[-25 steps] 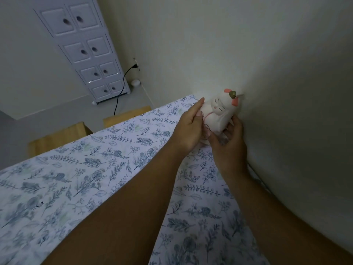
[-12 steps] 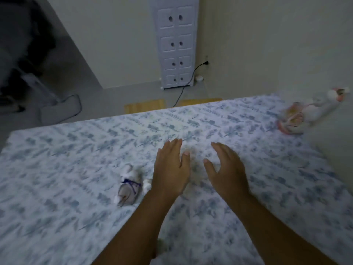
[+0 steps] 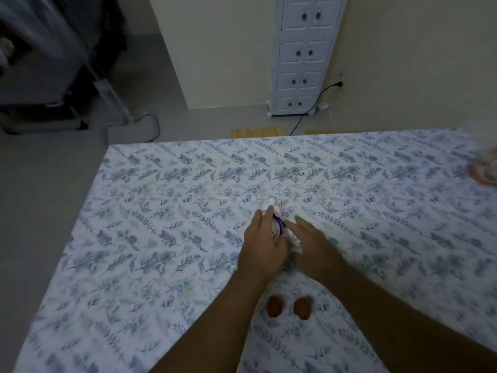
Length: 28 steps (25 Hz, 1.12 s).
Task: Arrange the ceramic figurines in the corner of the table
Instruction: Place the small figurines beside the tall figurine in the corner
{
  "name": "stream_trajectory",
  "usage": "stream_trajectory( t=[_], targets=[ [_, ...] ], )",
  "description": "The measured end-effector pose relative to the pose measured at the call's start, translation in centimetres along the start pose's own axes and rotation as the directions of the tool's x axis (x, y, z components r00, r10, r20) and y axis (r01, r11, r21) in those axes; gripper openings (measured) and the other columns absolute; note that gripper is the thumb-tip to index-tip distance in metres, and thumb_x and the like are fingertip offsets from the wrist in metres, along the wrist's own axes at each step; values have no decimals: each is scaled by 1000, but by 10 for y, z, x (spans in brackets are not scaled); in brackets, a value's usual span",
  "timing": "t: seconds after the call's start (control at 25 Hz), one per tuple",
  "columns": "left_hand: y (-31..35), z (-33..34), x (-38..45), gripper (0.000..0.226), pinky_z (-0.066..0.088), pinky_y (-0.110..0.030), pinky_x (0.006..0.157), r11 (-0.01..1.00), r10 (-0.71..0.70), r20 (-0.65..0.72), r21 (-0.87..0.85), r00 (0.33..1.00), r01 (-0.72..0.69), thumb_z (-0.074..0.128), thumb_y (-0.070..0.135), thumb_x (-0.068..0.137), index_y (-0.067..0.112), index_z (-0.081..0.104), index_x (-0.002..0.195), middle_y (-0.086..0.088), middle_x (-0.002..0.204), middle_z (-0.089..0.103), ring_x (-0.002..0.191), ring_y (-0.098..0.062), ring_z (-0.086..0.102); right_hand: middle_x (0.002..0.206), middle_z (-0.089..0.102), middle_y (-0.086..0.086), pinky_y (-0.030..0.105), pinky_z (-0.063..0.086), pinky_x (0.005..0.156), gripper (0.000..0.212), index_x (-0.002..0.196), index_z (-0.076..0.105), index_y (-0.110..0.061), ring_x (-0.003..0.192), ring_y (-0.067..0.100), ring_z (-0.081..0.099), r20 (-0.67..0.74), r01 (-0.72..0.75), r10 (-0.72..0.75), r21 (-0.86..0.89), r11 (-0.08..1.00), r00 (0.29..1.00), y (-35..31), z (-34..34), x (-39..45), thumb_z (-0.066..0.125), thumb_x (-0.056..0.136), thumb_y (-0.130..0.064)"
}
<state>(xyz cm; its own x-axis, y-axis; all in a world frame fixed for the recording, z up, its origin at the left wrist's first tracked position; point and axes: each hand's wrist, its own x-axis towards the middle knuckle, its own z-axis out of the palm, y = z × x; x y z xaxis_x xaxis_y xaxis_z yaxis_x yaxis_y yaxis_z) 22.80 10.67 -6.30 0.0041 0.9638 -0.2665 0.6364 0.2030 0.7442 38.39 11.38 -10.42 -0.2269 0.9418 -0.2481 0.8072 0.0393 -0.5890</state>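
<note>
A white ceramic figurine with a purple cord lies on the floral tablecloth near the table's middle. My left hand and my right hand close around it from either side, covering most of it. The pink-and-white figurine sits at the far right edge of the view, by the wall corner, partly cut off. Two small reddish-brown pieces lie on the cloth between my forearms.
Beyond the table's far edge are a white drawer cabinet, a black cable plugged into the wall, and wooden seats. Dark furniture stands at the far left. The table's left edge drops to grey floor.
My hands left the pink figurine in the corner, moved back across the table and now close on the purple-corded figurine. The view swung left.
</note>
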Motion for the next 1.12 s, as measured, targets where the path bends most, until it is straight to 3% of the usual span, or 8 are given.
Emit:
stream_trajectory(
  t=[0.2, 0.36, 0.44, 0.52, 0.6, 0.76, 0.92, 1.12],
  targets=[
    [-11, 9, 12, 83, 49, -35, 98, 1000, 8, -136, -1, 991, -8, 76, 25, 84, 27, 33, 155, -7, 138, 51, 125, -22, 50, 159, 43, 5, 36, 33, 118, 68, 146, 51, -18, 145, 24, 40, -99, -80, 92, 120, 990, 991, 7, -10, -2, 74, 85, 1],
    [16, 22, 19, 41, 46, -12, 71, 994, 79, -147, -65, 986, -89, 77, 13, 82, 21, 67, 121, 10, 103, 69, 93, -8, 65, 135, 63, 6, 41, 49, 106, 69, 138, 59, -15, 123, 23, 58, -235, -152, 210, 245, 958, 949, 41, -46, -33, 87, 75, -14],
    [50, 45, 29, 5, 45, -21, 58, 979, 196, -63, -48, 979, -199, 73, 17, 81, 17, 71, 85, 2, 75, 68, 67, -10, 60, 127, 67, 8, 39, 52, 101, 68, 132, 63, -12, 117, 23, 61, -316, -202, 291, 284, 937, 903, 75, -71, -49, 90, 70, -18],
    [92, 86, 42, 15, 45, -37, 54, 944, 330, 18, -13, 944, -330, 70, 16, 79, 9, 62, 68, -7, 62, 62, 56, -18, 53, 120, 66, 7, 19, 48, 93, 66, 127, 67, -11, 108, 17, 61, -384, -252, 368, 320, 913, 847, 115, -101, -68, 92, 67, -19],
    [135, 133, 51, 10, 47, -42, 59, 916, 400, 95, -1, 912, -402, 72, 7, 76, 9, 65, 68, -2, 63, 65, 62, -20, 58, 115, 58, 7, 5, 43, 82, 63, 121, 69, -10, 98, 16, 61, -442, -288, 441, 373, 882, 781, 158, -130, -85, 93, 64, -16],
    [221, 237, 71, 8, 50, -28, 69, 900, 431, 235, -45, 871, -433, 74, 7, 79, 11, 76, 85, -1, 80, 75, 80, -18, 65, 114, 54, 9, 31, 57, 86, 60, 113, 67, -8, 95, 19, 61, -525, -332, 530, 427, 841, 666, 258, -183, -112, 95, 60, -13],
    [288, 323, 107, 15, 48, -18, 71, 848, 522, 253, -53, 815, -527, 76, 11, 81, 12, 78, 96, -4, 94, 77, 81, -7, 62, 115, 62, 16, 12, 49, 79, 55, 111, 66, -8, 94, 15, 58, -582, -358, 575, 453, 817, 576, 339, -218, -115, 94, 63, -13],
    [332, 381, 139, 24, 51, -27, 77, 841, 523, 258, -4, 812, -540, 77, 22, 82, 16, 76, 105, -5, 102, 76, 91, -20, 69, 110, 68, 12, 48, 59, 82, 58, 114, 65, -14, 100, 31, 66, -599, -294, 587, 518, 803, 545, 395, -234, -88, 92, 65, -29]
  ],
)
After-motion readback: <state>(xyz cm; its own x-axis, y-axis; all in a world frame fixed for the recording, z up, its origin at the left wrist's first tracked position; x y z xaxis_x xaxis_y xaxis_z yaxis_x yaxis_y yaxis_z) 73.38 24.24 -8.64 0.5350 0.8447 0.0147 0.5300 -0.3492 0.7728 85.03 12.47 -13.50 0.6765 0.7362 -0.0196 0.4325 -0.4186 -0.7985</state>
